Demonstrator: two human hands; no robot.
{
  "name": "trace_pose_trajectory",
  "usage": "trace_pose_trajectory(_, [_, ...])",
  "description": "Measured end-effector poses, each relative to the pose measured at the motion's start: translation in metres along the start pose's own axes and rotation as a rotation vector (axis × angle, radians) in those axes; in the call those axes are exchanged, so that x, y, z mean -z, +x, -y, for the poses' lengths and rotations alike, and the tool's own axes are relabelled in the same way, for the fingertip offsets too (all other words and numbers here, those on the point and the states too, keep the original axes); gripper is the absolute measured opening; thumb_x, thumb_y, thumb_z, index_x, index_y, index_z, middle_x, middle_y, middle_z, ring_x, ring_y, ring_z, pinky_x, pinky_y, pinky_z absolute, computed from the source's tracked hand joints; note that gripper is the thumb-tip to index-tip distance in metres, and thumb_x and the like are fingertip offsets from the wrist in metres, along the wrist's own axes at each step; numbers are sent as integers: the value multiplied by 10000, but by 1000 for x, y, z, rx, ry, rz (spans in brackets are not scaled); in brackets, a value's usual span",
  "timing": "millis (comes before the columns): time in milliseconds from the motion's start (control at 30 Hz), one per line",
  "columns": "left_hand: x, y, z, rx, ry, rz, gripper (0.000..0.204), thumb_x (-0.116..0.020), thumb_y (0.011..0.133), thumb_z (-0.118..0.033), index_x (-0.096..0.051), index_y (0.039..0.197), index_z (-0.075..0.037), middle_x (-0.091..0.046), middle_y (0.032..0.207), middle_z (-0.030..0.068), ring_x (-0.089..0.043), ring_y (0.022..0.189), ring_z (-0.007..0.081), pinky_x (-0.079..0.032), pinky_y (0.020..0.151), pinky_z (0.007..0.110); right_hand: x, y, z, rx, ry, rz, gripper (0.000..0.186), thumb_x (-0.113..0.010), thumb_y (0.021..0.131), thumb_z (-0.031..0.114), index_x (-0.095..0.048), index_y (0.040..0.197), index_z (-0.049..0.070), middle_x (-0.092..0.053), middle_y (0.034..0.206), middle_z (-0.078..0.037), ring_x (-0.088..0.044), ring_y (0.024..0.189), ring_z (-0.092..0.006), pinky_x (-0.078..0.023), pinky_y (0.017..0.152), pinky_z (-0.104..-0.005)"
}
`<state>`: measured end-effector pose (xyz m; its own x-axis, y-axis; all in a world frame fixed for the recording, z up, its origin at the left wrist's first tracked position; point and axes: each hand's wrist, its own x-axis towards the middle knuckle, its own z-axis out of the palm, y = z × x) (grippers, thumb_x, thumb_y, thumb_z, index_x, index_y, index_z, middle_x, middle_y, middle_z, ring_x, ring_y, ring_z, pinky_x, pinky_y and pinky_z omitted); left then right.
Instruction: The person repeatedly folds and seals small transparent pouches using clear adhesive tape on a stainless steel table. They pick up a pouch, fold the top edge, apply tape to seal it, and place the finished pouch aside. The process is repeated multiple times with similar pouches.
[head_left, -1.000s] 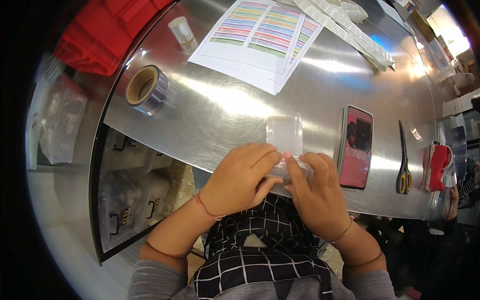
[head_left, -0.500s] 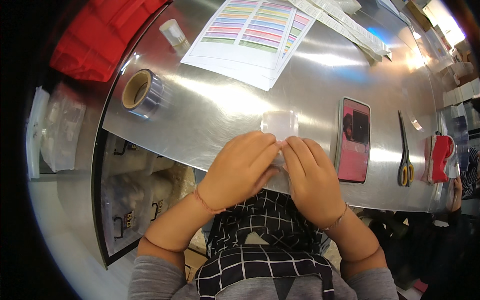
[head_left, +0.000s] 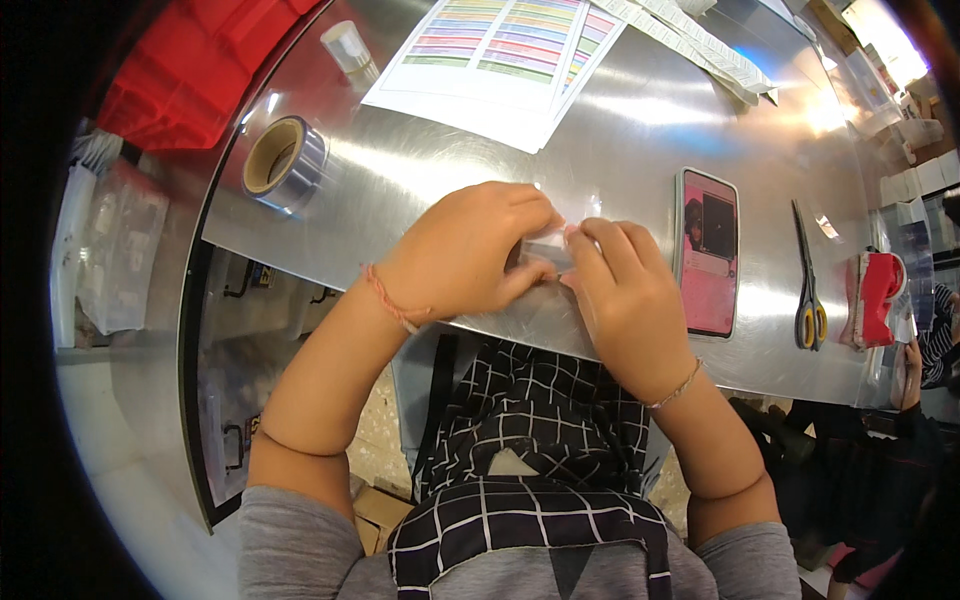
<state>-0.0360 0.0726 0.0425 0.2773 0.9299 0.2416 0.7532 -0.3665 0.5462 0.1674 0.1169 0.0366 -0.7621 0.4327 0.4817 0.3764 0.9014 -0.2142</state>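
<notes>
Between my two hands, above the near edge of the steel table, is a small clear plastic piece (head_left: 546, 246), roughly square and mostly covered by fingers. My left hand (head_left: 480, 250) pinches its left side, thumb below and fingers bent over the top. On the right side, my right hand (head_left: 625, 295) grips it with thumb and fingertips pressed close to the left hand's. Whether the piece is a box or a folded packet, I cannot tell. To the right of my right hand lies a phone (head_left: 708, 255) with a pink screen.
A roll of clear tape (head_left: 300, 170) and a small capped bottle (head_left: 347, 47) stand at the left. Printed sheets (head_left: 460, 100) and label strips (head_left: 700, 50) lie farther back. Scissors (head_left: 808, 290) and a red tape dispenser (head_left: 878, 300) are at the right. Another person's hand (head_left: 911, 370) shows beyond.
Both hands have moved forward over the table with the clear plastic piece, and my left hand now covers more of it. The whole view has shifted slightly.
</notes>
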Motion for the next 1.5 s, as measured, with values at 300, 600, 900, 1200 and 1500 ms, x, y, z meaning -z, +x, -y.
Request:
trace_pose_trajectory(300, [-22, -9, -7, -86, 90, -308, 434, -796, 769, -61, -661, 1180, -29, -678, 1136, 124, -674, 1000, 326, -562, 861, 393, -1, 8, -5, -41, 54, 6, 289, -603, 761, 10, -611, 1037, -76, -576, 995, -142, -584, 904, -307, -536, 775, -383])
trace_pose_trajectory(600, [-29, -11, 7, -144, 109, -254, 451, -775, 770, -116, -627, 1182, -6, -649, 1147, 116, -654, 1009, 306, -533, 872, 398, 4, 15, -12, -41, 99, 112, 272, -596, 770, -4, -602, 1027, -93, -566, 985, -158, -563, 904, -311, -510, 802, -384])
trace_pose_trajectory(900, [-26, -35, -15, -206, 69, -158, 503, -796, 758, -103, -609, 1213, -2, -633, 1156, 165, -647, 1020, 340, -525, 843, 422, 16, -17, 25, -198, 93, 261, 536, -660, 828, 16, -520, 1335, -88, -546, 1224, -202, -546, 1108, -376, -462, 978, -456])
trace_pose_trajectory(1200, [-6, -21, -11, -120, -6, -18, 411, -782, 774, -128, -651, 1153, -38, -670, 1149, 127, -656, 1028, 317, -519, 875, 423, 2, -23, 32, -70, -151, 73, 485, -668, 779, 15, -587, 1244, -94, -568, 1201, -198, -569, 1094, -380, -508, 926, -447])
trace_pose_trajectory(1500, [-18, -19, -9, -90, 59, -121, 419, -738, 847, -205, -634, 1209, -23, -658, 1170, 137, -649, 1044, 335, -530, 893, 421, 4, -9, 12, 11, -138, 90, 442, -641, 777, 22, -613, 1202, -95, -593, 1180, -188, -587, 1041, -348, -531, 883, -408])
